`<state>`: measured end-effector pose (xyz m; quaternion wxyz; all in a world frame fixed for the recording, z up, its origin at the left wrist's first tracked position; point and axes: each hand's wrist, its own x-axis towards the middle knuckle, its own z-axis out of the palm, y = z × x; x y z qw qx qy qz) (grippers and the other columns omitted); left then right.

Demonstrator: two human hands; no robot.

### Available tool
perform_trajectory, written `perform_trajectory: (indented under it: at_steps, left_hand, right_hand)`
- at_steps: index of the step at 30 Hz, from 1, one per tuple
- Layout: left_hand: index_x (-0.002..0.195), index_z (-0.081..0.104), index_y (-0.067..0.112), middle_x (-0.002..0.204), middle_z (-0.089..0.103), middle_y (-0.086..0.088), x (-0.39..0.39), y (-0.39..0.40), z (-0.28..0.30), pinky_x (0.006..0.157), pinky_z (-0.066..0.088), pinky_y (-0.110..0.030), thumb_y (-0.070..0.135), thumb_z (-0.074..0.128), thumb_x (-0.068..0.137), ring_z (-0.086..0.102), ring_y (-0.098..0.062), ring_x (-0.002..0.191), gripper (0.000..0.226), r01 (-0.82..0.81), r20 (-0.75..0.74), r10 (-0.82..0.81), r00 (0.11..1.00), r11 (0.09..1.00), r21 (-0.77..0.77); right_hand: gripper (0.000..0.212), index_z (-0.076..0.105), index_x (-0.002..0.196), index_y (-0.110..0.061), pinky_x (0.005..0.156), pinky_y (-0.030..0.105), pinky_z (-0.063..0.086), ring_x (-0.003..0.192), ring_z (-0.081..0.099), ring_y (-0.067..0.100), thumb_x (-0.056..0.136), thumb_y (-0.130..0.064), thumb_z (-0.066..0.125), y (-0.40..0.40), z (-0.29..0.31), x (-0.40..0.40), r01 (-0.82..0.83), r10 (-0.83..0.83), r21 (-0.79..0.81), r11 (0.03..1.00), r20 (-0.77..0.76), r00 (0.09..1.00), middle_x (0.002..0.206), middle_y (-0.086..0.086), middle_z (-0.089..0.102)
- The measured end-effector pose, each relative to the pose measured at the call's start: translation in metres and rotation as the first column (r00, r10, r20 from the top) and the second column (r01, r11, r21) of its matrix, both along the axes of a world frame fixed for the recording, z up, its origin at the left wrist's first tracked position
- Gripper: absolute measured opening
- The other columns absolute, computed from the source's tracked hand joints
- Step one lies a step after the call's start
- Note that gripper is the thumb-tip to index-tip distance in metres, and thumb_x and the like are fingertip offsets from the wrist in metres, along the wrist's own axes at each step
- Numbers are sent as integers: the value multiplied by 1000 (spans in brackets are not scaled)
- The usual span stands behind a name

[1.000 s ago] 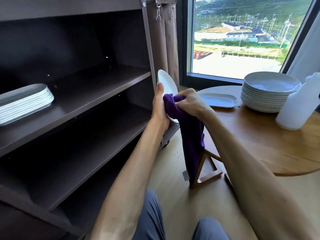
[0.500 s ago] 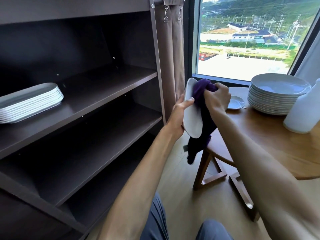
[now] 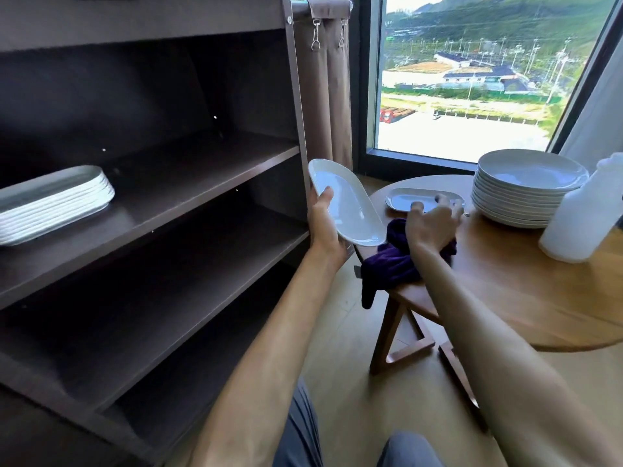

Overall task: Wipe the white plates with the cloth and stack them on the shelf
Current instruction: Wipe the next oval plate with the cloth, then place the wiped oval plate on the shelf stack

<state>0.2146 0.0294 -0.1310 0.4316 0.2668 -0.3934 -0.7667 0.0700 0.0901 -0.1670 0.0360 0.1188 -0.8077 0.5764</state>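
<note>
A plate, white and oval, is held tilted in the left hand, thumb on its near rim and fingers hidden behind it, between the shelf unit and the table. Half a second ago the right hand was rubbing the purple cloth over this plate; now the cloth lies bunched on the near edge of the round wooden table, one corner hanging over the side. The right hand hovers just above it, fingers spread and loose, holding nothing. That suggests the wiping of this plate is finished and it is ready to go onto the shelf. Further back on the table lies another oval plate, probably next for wiping, then a tall stack of round plates and a white bottle at the right edge. To the left, on the dark shelf, a stack of oval plates already sits, well apart from the held plate. A window behind the table shows fields and hills.
</note>
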Motion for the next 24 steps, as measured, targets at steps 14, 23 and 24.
perform_trajectory:
  at_steps: [14,23,24]
  left_hand:
    - [133,50,15,118,62,-3,77,-44,38,81,57,-34,19,54,92,66,-26,112,41,-431,-18,438,899,875,-221]
    - [160,30,12,137,57,0,180,-91,46,81,59,-27,5,55,103,62,-15,121,62,-428,48,511,858,765,-481]
    - [159,30,10,140,57,-5,192,-96,46,83,59,-28,4,57,102,62,-14,120,64,-443,45,527,848,754,-486]
  right_hand:
    - [33,62,116,-4,50,24,54,85,68,25,84,0,71,-59,53,73,-411,662,-567,714,357,659,103,14,67]
    - [24,67,82,-16,66,33,59,79,67,20,101,-30,60,-129,76,148,-372,717,-681,630,327,616,88,3,67]
    - [23,64,86,-15,68,35,59,81,66,21,102,-30,57,-139,78,159,-369,728,-701,610,312,610,90,4,66]
